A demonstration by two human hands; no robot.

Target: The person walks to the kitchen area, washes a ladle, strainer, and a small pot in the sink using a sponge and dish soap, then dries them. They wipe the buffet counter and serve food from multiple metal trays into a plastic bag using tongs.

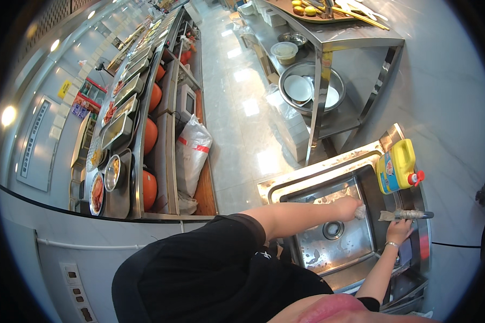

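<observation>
My left hand (348, 208) is above the stainless steel sink (382, 242), closed around a small crumpled pale cloth (360, 212). Only part of that cloth shows past the fist. At the sink's rear edge, my right hand (398, 231) is against the faucet (412, 214), whose spout is wrapped in a pale covering. Whether these fingers grip the faucet is hard to see. Beneath my left forearm, the basin floor looks wet around the round drain (333, 230). A yellow detergent jug (397, 166) with a red cap stands on the rim beyond the faucet.
A steel table (359, 34) beyond the sink holds a tray with yellow fruit; its lower shelf carries a steel basin (339, 76) with white dishes. To the left runs a long serving counter (139, 177) with food pans. A white sack (193, 153) sits below it, beside the tiled aisle (242, 121).
</observation>
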